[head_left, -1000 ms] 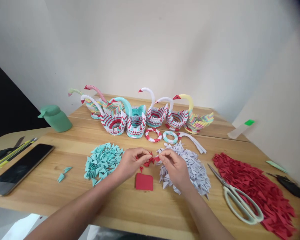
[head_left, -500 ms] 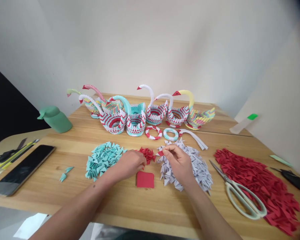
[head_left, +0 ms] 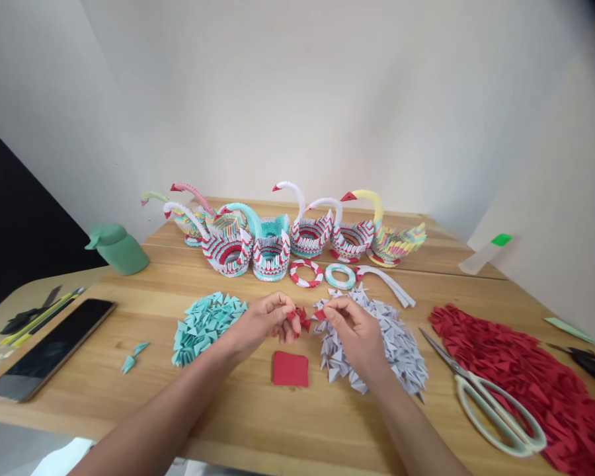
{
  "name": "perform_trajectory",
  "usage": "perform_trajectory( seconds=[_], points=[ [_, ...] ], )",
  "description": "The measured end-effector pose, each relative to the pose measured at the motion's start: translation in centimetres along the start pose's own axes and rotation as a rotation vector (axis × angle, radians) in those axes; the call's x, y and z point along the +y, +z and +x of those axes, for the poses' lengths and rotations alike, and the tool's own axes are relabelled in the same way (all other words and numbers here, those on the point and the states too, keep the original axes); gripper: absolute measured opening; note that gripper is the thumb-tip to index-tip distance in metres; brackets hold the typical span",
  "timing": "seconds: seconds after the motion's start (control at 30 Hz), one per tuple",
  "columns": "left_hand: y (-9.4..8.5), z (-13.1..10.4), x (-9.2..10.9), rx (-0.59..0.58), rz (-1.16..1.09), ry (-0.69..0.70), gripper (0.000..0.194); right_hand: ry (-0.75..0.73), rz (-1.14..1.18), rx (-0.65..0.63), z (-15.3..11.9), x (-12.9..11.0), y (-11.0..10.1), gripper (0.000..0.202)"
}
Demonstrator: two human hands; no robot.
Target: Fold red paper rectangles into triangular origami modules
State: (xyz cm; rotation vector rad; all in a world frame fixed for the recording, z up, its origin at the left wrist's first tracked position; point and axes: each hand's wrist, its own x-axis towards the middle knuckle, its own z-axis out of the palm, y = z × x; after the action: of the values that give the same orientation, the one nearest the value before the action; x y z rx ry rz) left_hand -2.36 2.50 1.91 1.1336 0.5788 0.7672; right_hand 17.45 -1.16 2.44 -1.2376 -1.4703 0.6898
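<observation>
Pale walls (head_left: pixel 302 99) are rising behind a wooden table (head_left: pixel 238 423), guys. Far left, a phone (head_left: pixel 49 347) is lying flat, and a green jug (head_left: pixel 121 250) is hiding whatever it holds. Open-topped paper swan baskets (head_left: pixel 271 259) are lining the back, probably to leave working room up front. Teal pieces (head_left: pixel 205 324) are sitting in their own pile, likely for easy grabbing. Left hand (head_left: pixel 262 320) is pinching a red folded piece (head_left: pixel 291 315), as far as the blur lets me judge. Between the piles, a red paper square (head_left: pixel 290 369) is resting below. Right hand (head_left: pixel 357 334), near but apart from the other, is clamping a small red scrap (head_left: pixel 320 315) by fingertip, presumably for finer control. Grey pieces (head_left: pixel 401 347), scissors (head_left: pixel 500 410) and a red heap (head_left: pixel 530 383) are finishing the right side.
</observation>
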Motion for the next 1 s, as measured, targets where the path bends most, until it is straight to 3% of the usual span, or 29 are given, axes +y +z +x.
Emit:
perform_trajectory(
  seconds=[0.33,0.6,0.8,1.0],
  points=[
    [0.5,0.3,0.0,0.139,-0.294,-0.098,0.034,0.000,-0.002,-0.032,-0.1,0.1,0.2,0.019],
    [0.1,0.6,-0.6,0.191,-0.203,-0.077,0.040,0.007,-0.014,-0.055,-0.2,-0.1,0.4,0.020],
    [0.4,0.6,-1.0,0.158,-0.097,-0.032,0.042,-0.098,-0.034,-0.153,-0.3,-0.3,0.3,0.019],
    [0.1,0.8,-1.8,0.222,-0.052,0.013,0.045,-0.046,-0.034,-0.121,-0.3,-0.6,0.1,0.021]
  ],
)
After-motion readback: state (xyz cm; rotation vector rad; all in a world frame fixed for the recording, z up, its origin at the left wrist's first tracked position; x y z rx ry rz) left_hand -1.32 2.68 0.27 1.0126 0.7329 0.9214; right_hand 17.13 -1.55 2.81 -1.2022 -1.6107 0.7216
